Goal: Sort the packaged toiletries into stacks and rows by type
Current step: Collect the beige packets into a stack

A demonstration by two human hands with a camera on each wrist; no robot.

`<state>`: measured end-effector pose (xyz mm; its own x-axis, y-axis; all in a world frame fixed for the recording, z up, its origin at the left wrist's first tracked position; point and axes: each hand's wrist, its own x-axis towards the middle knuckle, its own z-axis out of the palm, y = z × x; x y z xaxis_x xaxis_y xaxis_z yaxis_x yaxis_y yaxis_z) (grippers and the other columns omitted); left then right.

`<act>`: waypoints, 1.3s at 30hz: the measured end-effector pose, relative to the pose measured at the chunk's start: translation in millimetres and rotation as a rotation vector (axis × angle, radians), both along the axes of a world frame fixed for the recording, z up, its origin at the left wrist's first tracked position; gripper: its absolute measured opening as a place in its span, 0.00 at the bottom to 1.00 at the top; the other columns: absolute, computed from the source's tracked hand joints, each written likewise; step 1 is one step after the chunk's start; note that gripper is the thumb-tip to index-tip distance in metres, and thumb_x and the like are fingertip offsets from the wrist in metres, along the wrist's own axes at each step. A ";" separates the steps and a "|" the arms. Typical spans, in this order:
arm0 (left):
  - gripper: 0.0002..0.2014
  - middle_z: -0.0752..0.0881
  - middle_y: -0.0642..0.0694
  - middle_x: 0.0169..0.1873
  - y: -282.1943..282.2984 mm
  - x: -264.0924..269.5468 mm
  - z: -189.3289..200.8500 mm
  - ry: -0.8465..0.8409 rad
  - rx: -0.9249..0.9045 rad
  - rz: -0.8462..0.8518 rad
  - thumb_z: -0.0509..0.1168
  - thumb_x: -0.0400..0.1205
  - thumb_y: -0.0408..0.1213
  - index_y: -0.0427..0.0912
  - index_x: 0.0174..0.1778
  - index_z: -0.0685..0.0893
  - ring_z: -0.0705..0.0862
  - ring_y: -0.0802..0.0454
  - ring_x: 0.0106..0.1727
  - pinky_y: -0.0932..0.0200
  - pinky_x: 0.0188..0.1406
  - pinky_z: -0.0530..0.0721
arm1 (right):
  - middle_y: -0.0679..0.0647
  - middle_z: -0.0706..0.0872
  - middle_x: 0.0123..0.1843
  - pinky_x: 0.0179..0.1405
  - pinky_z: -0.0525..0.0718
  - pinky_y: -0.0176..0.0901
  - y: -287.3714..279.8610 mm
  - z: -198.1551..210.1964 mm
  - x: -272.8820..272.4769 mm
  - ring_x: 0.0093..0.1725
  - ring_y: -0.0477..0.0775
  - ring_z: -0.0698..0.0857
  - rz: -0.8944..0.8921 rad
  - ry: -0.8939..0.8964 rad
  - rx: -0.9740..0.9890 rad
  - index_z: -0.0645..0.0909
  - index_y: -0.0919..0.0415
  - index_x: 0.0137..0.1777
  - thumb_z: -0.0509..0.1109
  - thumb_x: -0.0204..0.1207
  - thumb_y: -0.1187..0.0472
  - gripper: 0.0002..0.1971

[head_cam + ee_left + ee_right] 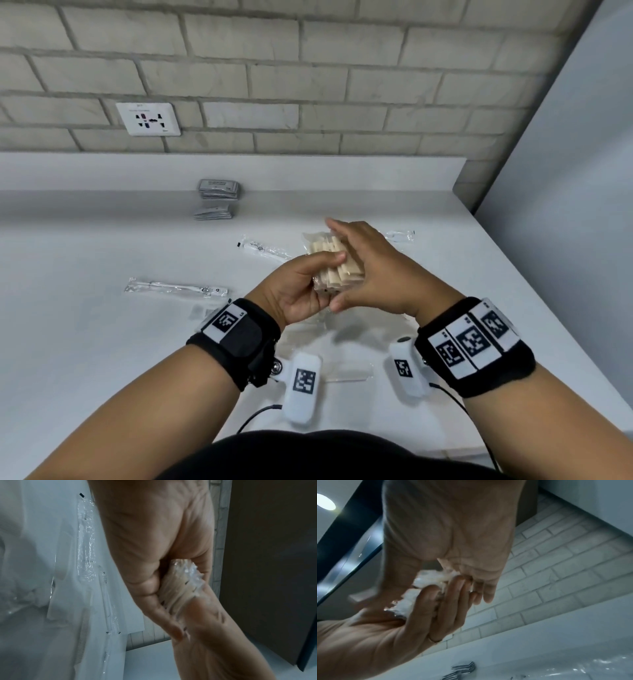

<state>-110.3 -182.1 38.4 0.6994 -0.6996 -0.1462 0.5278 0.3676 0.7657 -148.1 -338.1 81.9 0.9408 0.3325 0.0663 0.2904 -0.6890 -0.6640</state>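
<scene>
Head view is showing me holding a bundle of cream wrapped packets (334, 267) between both hands, lifted over the middle of the table (102, 342). I am curling my left hand (301, 284) round the near end, thumb lying over the top and fingers underneath, while my right hand (370, 270) is cupping the right side with fingers nearly straight, pressing flat along the edge. The left wrist picture is confirming it: the ridged packets are sitting squeezed between the two palms, with clear wrap crinkling out at the far end.

I judge I am squaring this bundle before setting it down as its own stack. To do that well, I am thinking of keeping the left grip light enough for the packets to slide, and using the flat right palm as a stop to tap the edges level. Slippery film is likely making them fan out, so I should be lowering the lot onto the table before letting go, not dropping it.

Two stacks of grey sachets (218, 189) are standing at the far side near the wall, one just in front of the other. Long clear-wrapped items are lying loose: one to the near left (176, 289), one left of the bundle (262, 247), one beyond my right hand (399, 235). Those seem to be awaiting a row; I should be placing the cream stack well apart from them.
</scene>
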 end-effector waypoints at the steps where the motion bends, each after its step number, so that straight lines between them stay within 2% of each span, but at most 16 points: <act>1: 0.09 0.90 0.38 0.45 -4.2 -1.6 0.3 0.022 -0.002 0.031 0.72 0.72 0.33 0.38 0.47 0.91 0.90 0.45 0.45 0.51 0.47 0.88 | 0.42 0.65 0.74 0.69 0.73 0.37 -6.6 -0.2 -1.5 0.73 0.39 0.68 -0.018 0.066 0.116 0.56 0.39 0.81 0.86 0.57 0.51 0.55; 3: 0.11 0.89 0.36 0.49 -8.5 -2.3 -0.6 0.051 -0.009 0.088 0.65 0.75 0.31 0.35 0.50 0.90 0.89 0.42 0.50 0.48 0.51 0.89 | 0.43 0.73 0.71 0.65 0.78 0.42 -16.7 -5.4 -0.5 0.67 0.43 0.78 -0.163 0.125 0.398 0.63 0.40 0.79 0.79 0.66 0.47 0.42; 6: 0.12 0.89 0.40 0.45 -22.9 -6.8 2.3 0.029 0.044 0.149 0.67 0.77 0.27 0.35 0.57 0.84 0.90 0.45 0.46 0.54 0.41 0.90 | 0.53 0.87 0.48 0.50 0.83 0.58 -35.6 -12.2 4.0 0.47 0.53 0.86 -0.379 0.173 0.671 0.83 0.54 0.58 0.76 0.72 0.55 0.15; 8: 0.09 0.90 0.45 0.37 -34.3 -10.5 3.2 -0.013 0.102 0.206 0.67 0.77 0.27 0.38 0.52 0.84 0.90 0.51 0.38 0.61 0.35 0.88 | 0.55 0.87 0.37 0.39 0.84 0.53 -43.8 -13.8 2.4 0.38 0.55 0.84 -0.403 0.166 0.747 0.85 0.60 0.43 0.77 0.72 0.62 0.04; 10: 0.07 0.90 0.48 0.35 -45.6 -14.0 3.0 -0.049 0.145 0.267 0.66 0.79 0.28 0.41 0.50 0.85 0.89 0.54 0.35 0.64 0.31 0.85 | 0.52 0.84 0.33 0.30 0.81 0.44 -53.4 -13.8 -2.0 0.32 0.52 0.81 -0.422 0.146 0.756 0.83 0.58 0.39 0.77 0.71 0.66 0.05; 14: 0.20 0.88 0.46 0.45 -64.1 -19.2 -2.3 -0.109 0.211 0.331 0.69 0.77 0.26 0.44 0.64 0.80 0.89 0.51 0.40 0.62 0.32 0.85 | 0.50 0.83 0.31 0.27 0.80 0.42 -76.0 -16.3 -10.7 0.29 0.49 0.82 -0.405 0.161 0.746 0.85 0.53 0.52 0.76 0.72 0.66 0.11; 17: 0.20 0.87 0.46 0.44 -77.7 -24.8 -4.1 -0.147 0.264 0.344 0.70 0.76 0.25 0.45 0.63 0.80 0.88 0.50 0.39 0.60 0.33 0.86 | 0.49 0.85 0.31 0.28 0.79 0.41 -88.7 -18.6 -12.2 0.29 0.47 0.81 -0.429 0.098 0.617 0.86 0.59 0.44 0.76 0.72 0.63 0.02; 21: 0.19 0.86 0.45 0.43 -91.9 -33.2 -5.4 -0.166 0.299 0.385 0.69 0.77 0.25 0.45 0.62 0.80 0.86 0.49 0.39 0.58 0.33 0.86 | 0.46 0.84 0.29 0.29 0.79 0.39 -106.1 -19.3 -15.5 0.27 0.45 0.80 -0.459 0.063 0.474 0.86 0.61 0.39 0.74 0.75 0.59 0.07; 25: 0.19 0.86 0.47 0.40 -100.1 -38.0 -6.2 -0.180 0.318 0.387 0.69 0.77 0.26 0.44 0.63 0.80 0.87 0.53 0.35 0.59 0.30 0.85 | 0.52 0.86 0.34 0.34 0.78 0.42 -117.5 -15.2 -20.0 0.30 0.48 0.80 -0.429 0.039 0.322 0.86 0.58 0.37 0.73 0.76 0.61 0.06; 26: 0.17 0.87 0.48 0.39 -101.4 -38.9 -6.3 -0.166 0.301 0.393 0.69 0.77 0.28 0.46 0.61 0.81 0.87 0.53 0.36 0.58 0.32 0.86 | 0.53 0.85 0.33 0.32 0.77 0.42 -122.4 -11.0 -21.9 0.29 0.49 0.79 -0.392 0.058 0.410 0.86 0.57 0.35 0.73 0.75 0.63 0.07; 28: 0.12 0.87 0.50 0.37 -100.9 -38.5 -6.7 -0.123 0.253 0.405 0.68 0.79 0.31 0.50 0.56 0.81 0.88 0.53 0.38 0.59 0.35 0.86 | 0.54 0.85 0.29 0.25 0.75 0.39 -132.6 2.4 -25.6 0.24 0.49 0.77 -0.251 0.201 0.889 0.87 0.57 0.32 0.74 0.71 0.66 0.08; 29: 0.11 0.87 0.50 0.37 -100.6 -38.5 -6.6 -0.103 0.229 0.407 0.67 0.80 0.32 0.51 0.54 0.80 0.88 0.53 0.38 0.60 0.34 0.85 | 0.54 0.84 0.28 0.24 0.74 0.37 -138.4 7.1 -27.1 0.23 0.49 0.77 -0.192 0.246 1.028 0.87 0.58 0.31 0.73 0.70 0.67 0.08; 30: 0.10 0.86 0.50 0.37 -100.0 -38.7 -6.1 -0.089 0.207 0.405 0.67 0.81 0.32 0.51 0.54 0.80 0.88 0.53 0.39 0.61 0.33 0.84 | 0.52 0.84 0.28 0.24 0.74 0.37 -142.5 9.0 -26.5 0.23 0.48 0.76 -0.185 0.243 1.001 0.87 0.58 0.31 0.72 0.71 0.67 0.09; 33: 0.12 0.86 0.48 0.38 -103.1 -42.0 -5.8 -0.111 0.212 0.401 0.67 0.80 0.31 0.49 0.56 0.79 0.88 0.51 0.40 0.62 0.33 0.85 | 0.45 0.83 0.27 0.29 0.75 0.37 -144.7 4.1 -25.0 0.24 0.43 0.76 -0.269 0.113 0.239 0.85 0.59 0.36 0.70 0.78 0.65 0.08; 36: 0.15 0.86 0.47 0.42 -110.8 -45.1 -7.2 -0.155 0.269 0.385 0.69 0.78 0.29 0.49 0.58 0.79 0.88 0.49 0.43 0.59 0.35 0.85 | 0.46 0.79 0.24 0.27 0.75 0.33 -142.3 -6.0 -25.0 0.21 0.40 0.74 -0.267 0.187 0.171 0.83 0.59 0.38 0.70 0.79 0.62 0.07; 39: 0.14 0.86 0.46 0.40 -118.4 -47.5 -8.5 -0.198 0.325 0.344 0.71 0.77 0.28 0.47 0.55 0.81 0.87 0.49 0.40 0.59 0.33 0.85 | 0.42 0.79 0.21 0.31 0.74 0.36 -137.2 -10.8 -22.8 0.22 0.40 0.75 -0.294 0.122 0.088 0.82 0.55 0.37 0.68 0.79 0.60 0.09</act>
<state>-157.8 -300.5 29.9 0.9174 -0.3644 -0.1598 0.2517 0.2205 0.9423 -170.9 -475.3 71.1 0.9984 0.0438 -0.0359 0.0027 -0.6702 -0.7422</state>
